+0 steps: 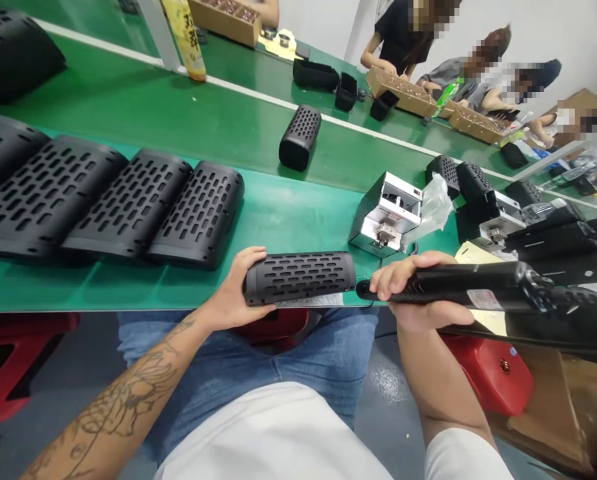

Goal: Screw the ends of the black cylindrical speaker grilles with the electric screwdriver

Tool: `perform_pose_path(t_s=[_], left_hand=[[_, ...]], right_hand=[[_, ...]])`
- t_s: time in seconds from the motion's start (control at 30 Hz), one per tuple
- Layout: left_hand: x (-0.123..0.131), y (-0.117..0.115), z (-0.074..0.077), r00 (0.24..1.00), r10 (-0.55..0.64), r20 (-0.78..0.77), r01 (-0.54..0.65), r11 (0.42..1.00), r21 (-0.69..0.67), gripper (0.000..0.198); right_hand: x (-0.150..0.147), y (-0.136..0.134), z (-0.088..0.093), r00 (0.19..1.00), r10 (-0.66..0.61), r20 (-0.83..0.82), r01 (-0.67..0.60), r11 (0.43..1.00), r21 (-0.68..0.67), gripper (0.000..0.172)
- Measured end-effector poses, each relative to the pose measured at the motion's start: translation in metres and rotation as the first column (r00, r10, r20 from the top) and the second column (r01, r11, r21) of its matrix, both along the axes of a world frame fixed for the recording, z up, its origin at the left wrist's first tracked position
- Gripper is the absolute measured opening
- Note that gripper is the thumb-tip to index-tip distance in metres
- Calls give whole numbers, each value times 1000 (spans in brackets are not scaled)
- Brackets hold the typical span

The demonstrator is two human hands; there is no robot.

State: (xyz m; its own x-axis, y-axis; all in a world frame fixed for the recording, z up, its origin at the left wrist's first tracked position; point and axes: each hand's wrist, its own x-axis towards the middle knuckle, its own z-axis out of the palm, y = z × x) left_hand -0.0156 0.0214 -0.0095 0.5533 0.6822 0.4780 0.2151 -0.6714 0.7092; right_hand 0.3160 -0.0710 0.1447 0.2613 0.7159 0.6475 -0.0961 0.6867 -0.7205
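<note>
My left hand [233, 291] is wrapped round one end of a black slotted housing [301, 275] at the table's front edge. In my right hand [413, 293] is a black electric screwdriver [471, 287], lying nearly level with a coiled cable at its back end. Its front end points at the right end of the housing, close to it; I cannot tell whether they touch. Just beyond stands a silver and black screw feeder [388, 213].
Several slotted housings [196, 213] lie in a row at left, and one more housing [301, 137] stands farther back. A yellow bottle [186, 40] stands by a post. Beyond the white strip people work at cardboard trays [403, 90]. A red stool [498, 373] is at right.
</note>
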Motion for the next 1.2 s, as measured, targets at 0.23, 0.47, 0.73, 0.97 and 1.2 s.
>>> perform_pose_path(t_s=[0.23, 0.47, 0.73, 0.97, 1.2], left_hand=[[1, 1, -1, 1000, -12, 4, 12, 1000, 1, 111], [1, 2, -1, 1000, -16, -8, 16, 1000, -14, 115], [1, 0, 4, 1000, -4, -30, 3, 1000, -16, 117], [0, -1, 8, 1000, -25, -16, 24, 1000, -19, 114], [6, 2, 7, 999, -10, -31, 10, 1000, -14, 112]], right_hand=[[-2, 8, -7, 1000, -14, -1, 14, 994, -112, 65], [-5, 10, -2, 993, 99, 58, -91, 987, -130, 49], [-6, 14, -5, 978, 195, 69, -186, 976, -116, 41], [-10, 4, -4, 968, 215, 131, -192, 967, -165, 40], [53, 35, 19, 961, -272, 40, 274, 960, -51, 58]])
